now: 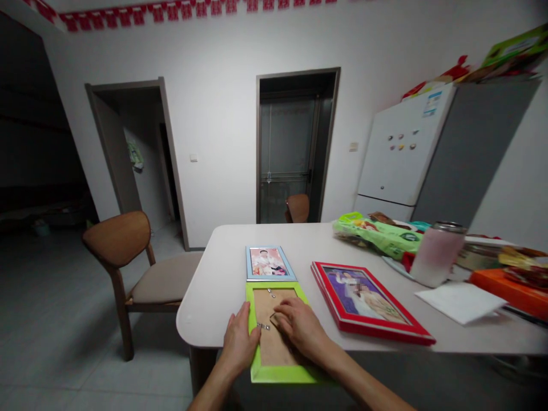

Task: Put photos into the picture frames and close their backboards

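A lime-green picture frame (pixel 256 358) lies face down at the table's front edge, its lower end jutting out past it. Its brown backing board (pixel 278 355) faces up, with small metal fittings (pixel 263 326) on it. My left hand (pixel 240 339) grips the frame's left side, thumb close to one fitting. Over the board, my right hand (pixel 299 328) has its fingers curled and pinched at a small dark piece near the middle; what exactly it is I cannot make out. Just beyond lies a light-blue frame (pixel 269 264) with a photo, face up.
Red photo frames (pixel 372 305) are stacked to the right on the white table (pixel 214 274). Farther right are a pink-white tumbler (pixel 437 254), a green snack bag (pixel 381 234), white paper (pixel 464 301) and an orange box (pixel 511 291). A wooden chair (pixel 120 240) stands left.
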Motion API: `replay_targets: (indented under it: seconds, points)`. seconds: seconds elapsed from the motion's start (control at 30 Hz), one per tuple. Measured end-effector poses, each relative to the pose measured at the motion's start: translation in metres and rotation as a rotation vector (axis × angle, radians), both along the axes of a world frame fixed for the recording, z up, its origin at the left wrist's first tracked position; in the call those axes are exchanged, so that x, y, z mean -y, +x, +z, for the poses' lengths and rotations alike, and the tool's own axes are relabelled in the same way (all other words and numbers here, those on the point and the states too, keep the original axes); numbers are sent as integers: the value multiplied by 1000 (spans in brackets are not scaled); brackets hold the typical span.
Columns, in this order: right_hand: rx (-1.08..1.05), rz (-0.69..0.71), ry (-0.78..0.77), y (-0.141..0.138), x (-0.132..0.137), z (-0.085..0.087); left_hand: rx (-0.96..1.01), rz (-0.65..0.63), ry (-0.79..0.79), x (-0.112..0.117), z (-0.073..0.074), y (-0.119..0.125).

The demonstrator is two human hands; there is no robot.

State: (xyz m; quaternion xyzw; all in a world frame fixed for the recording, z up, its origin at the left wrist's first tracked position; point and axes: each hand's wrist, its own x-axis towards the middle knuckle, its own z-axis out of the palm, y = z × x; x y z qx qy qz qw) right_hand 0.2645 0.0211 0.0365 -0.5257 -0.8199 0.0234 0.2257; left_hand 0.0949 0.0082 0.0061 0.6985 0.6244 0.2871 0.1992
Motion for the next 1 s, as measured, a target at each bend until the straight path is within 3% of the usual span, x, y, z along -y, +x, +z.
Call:
replay_targets:
  seconds: [0.1, 0.27, 0.43, 0.53, 0.67, 0.8, 1.0]
  points:
    - [10, 90, -51, -25, 4, 1, -12, -8, -4, 1, 2, 1]
    - [14, 5, -55, -40, -5, -5, -22, -23, 4, 2, 4, 2]
    - [-123, 70, -120, -23, -12, -5, -27, -29, 17, 3, 4, -1]
    - [-222, 9, -129, -1, -15, -2, -42, -36, 59, 12, 12, 4]
    - [-228, -91, -162, 19, -17, -5, -119, -238, 148, 33, 30, 23]
    - [-175, -65, -117, 20, -16, -12, -196, -338, 122, 45, 37, 38]
    - [-152, -60, -92, 17, -16, -15, -230, -389, 128, 43, 31, 38]
